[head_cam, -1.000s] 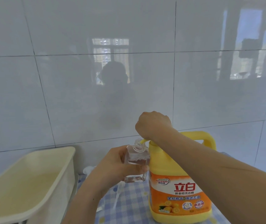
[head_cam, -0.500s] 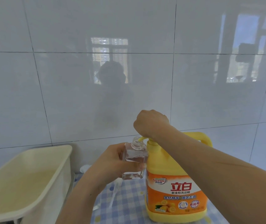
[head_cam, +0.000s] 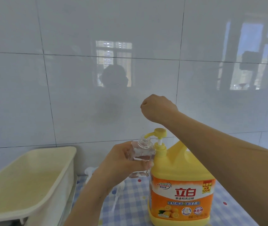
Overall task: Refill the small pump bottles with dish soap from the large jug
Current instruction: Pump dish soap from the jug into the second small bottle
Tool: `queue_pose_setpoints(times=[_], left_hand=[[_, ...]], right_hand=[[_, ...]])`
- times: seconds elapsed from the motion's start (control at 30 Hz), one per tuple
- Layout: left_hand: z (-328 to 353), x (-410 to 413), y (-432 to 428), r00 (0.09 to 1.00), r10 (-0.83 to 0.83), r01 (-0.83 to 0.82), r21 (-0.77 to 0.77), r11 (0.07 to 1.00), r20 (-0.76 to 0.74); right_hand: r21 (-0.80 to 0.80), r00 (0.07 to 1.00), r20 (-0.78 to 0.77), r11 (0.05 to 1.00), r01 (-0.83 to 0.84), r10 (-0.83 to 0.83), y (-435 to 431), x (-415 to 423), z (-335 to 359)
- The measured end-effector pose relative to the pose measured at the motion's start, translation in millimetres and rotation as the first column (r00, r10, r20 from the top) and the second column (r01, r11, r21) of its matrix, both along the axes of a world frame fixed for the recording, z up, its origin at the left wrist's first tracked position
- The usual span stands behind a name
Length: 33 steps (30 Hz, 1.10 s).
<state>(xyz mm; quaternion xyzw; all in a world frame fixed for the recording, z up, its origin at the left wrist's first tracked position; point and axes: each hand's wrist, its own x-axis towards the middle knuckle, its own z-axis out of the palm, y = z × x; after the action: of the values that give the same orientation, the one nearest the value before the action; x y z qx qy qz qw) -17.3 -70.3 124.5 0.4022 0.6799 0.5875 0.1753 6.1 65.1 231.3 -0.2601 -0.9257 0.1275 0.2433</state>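
A large yellow jug [head_cam: 180, 199] with an orange label stands on the checked cloth at lower centre. Its yellow pump head [head_cam: 158, 132] is risen, with the spout over the open neck of a small clear bottle [head_cam: 144, 150]. My left hand [head_cam: 122, 162] grips that bottle beside the jug, tilted slightly, with a little clear liquid inside. My right hand [head_cam: 157, 108] hovers as a fist above the pump head, apart from it and holding nothing.
A cream plastic tub [head_cam: 32, 176] sits at the left. A white pump top with its tube [head_cam: 118, 190] lies on the blue checked cloth [head_cam: 130, 209] behind my left wrist. A white tiled wall [head_cam: 81, 95] stands close behind everything.
My right hand has lifted off the pump head, which has sprung up and is now exposed. My left hand still holds the small bottle under the spout.
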Motion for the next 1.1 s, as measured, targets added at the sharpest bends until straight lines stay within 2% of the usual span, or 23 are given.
queue_pose_setpoints(times=[0.37,0.53,1.1], left_hand=[[-2.2,-0.8,1.8,1.000,0.012,-0.011,0.033,0.999,-0.008],[-3.8,-3.0,2.6,0.999,0.039,-0.038,0.028,0.999,-0.018],[-8.3,-7.9,3.2,1.000,0.026,-0.026,-0.094,0.995,0.007]], right_hand=[[0.142,0.996,0.089,0.990,-0.010,-0.003,1.7,-1.1,-18.2],[0.064,0.993,0.120,0.998,-0.004,-0.004,5.2,-3.1,-26.8],[0.050,0.974,0.228,0.999,-0.014,0.002,3.9,-2.1,-47.0]])
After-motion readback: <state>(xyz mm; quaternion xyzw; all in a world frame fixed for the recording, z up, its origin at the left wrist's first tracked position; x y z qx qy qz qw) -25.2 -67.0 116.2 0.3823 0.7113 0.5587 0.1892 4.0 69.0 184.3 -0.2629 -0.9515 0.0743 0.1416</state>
